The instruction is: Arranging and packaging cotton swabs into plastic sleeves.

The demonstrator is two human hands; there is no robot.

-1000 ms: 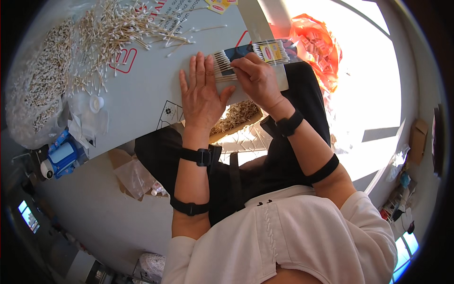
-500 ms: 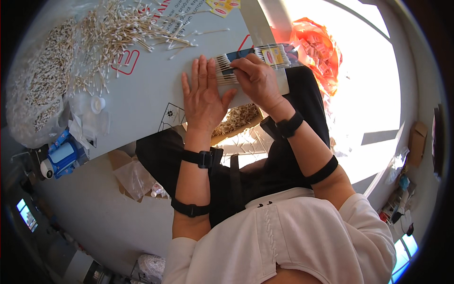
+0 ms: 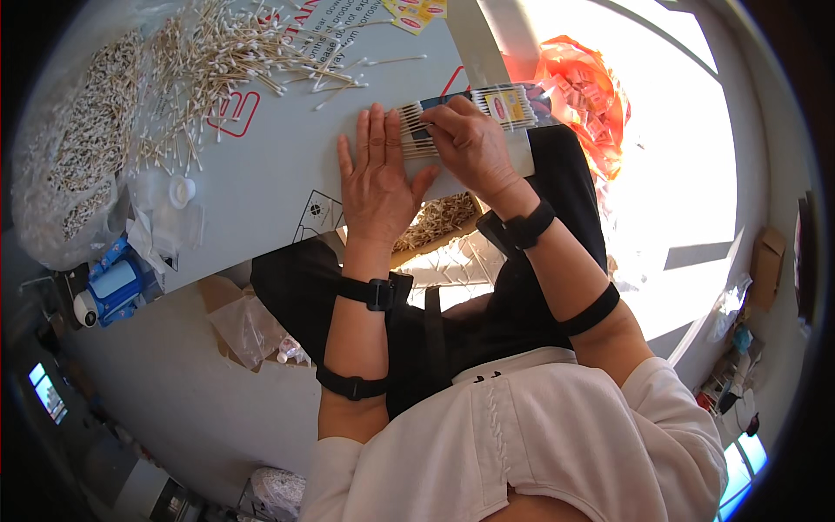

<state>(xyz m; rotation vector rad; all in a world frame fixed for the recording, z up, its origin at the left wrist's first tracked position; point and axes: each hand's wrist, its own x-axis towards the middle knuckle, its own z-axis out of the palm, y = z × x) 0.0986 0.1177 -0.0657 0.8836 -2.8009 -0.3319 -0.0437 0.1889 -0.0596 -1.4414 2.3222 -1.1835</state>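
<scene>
rest the left hand (image 3: 379, 184) flat on the desk (image 3: 278, 165), fingers open, grip free of any load, just beside the left end of the row of swabs (image 3: 410, 130); cannot tell if touching. find that row at the right end of the desk, near the front edge. over its middle, pinch with the right hand (image 3: 474, 150); read this grip as closed, but cannot tell if on a swab or on nothing. to do this well, probably best pinch lightly, line up the cotton ends, set each swab parallel, and use the flat hand as a gentle stop without crushing tips. mind the yellow label (image 3: 507, 105) over the right part, and avoid bending the dark strip (image 3: 448, 101) beyond the fingers.

elsewhere on the desk, see a loose heap (image 3: 228, 54) of swabs, a clear bag (image 3: 61, 246) of more, a white cap (image 3: 181, 191), yellow cards (image 3: 419, 12) at the far side. below the front edge, note a pile of sticks (image 3: 439, 219); to the right, a red bag (image 3: 564, 54) beside sunlit floor (image 3: 678, 183).
</scene>
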